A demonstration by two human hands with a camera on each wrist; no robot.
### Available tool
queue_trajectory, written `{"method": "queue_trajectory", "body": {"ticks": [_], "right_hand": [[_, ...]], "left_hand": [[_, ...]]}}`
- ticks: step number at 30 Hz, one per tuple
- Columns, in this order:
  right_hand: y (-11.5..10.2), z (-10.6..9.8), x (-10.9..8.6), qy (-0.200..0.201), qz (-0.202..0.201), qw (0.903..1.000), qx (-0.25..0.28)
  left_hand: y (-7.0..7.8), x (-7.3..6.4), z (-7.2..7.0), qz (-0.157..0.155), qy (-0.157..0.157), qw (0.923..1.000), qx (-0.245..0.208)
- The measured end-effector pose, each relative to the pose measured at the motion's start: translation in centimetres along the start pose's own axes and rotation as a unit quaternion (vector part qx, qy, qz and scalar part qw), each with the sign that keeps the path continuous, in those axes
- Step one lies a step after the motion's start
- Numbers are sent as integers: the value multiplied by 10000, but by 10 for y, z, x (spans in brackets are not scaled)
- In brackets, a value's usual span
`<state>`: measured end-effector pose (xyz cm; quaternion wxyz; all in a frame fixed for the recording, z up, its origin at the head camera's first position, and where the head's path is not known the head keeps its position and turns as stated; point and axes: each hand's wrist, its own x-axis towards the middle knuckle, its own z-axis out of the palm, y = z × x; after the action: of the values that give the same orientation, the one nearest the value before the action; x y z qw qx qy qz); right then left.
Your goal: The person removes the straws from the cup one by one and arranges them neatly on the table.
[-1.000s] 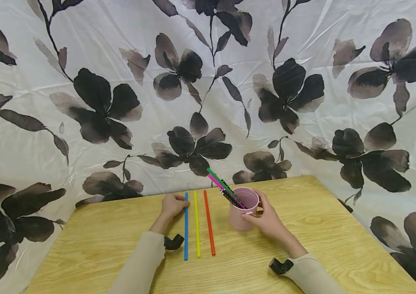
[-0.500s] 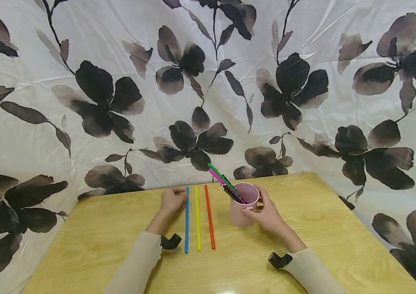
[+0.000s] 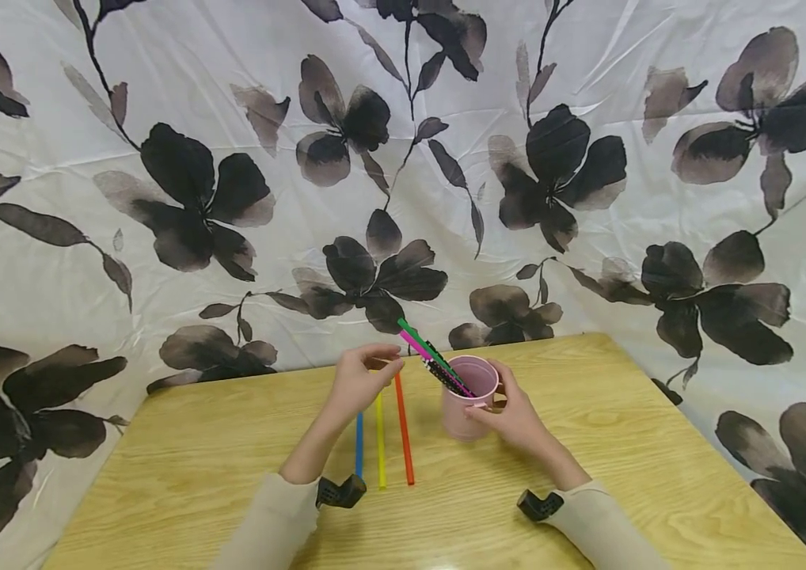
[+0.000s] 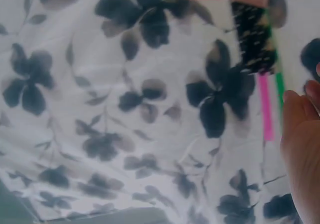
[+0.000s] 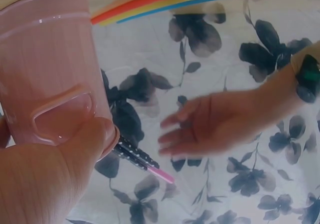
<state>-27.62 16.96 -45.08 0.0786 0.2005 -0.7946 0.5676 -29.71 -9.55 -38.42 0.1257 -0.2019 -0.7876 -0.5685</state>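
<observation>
My right hand [image 3: 517, 416] grips a pink cup [image 3: 465, 419] by its side; in the right wrist view the thumb lies by a small loop handle [image 5: 65, 115]. Out of the cup lean a green straw [image 3: 413, 334], a pink straw [image 5: 161, 174] and black straws with white dots [image 5: 135, 153]. My left hand [image 3: 363, 384] is raised close to the tips of these straws, fingers stretched toward them, nothing held. Under and beside it lie a blue straw [image 3: 359, 447], a yellow straw [image 3: 381, 451] and a red straw [image 3: 404, 435]; the hand hides the far ends of the blue and yellow ones.
The wooden table [image 3: 588, 443] reaches back to a white cloth [image 3: 460, 198] with dark flowers, which hangs behind its far edge. A black wrist camera [image 3: 341, 491] sits on the left wrist and another black camera [image 3: 540, 505] on the right.
My left hand has left the blue straw's far end and moved right and up toward the straws in the cup. The right hand still holds the cup in the same place.
</observation>
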Motion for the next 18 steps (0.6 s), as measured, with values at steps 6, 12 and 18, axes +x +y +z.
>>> {"method": "queue_trajectory", "body": {"ticks": [6, 12, 18], "right_hand": [[1, 0, -3, -58, 2, 10000, 35], [1, -2, -3, -76, -55, 10000, -6], [3, -1, -2, -5, -73, 9999, 74]], "left_hand": [[35, -10, 14, 335, 163, 9993, -66], [27, -5, 26, 446, 303, 9980, -340], [10, 6, 38, 515, 451, 9970, -351]]}}
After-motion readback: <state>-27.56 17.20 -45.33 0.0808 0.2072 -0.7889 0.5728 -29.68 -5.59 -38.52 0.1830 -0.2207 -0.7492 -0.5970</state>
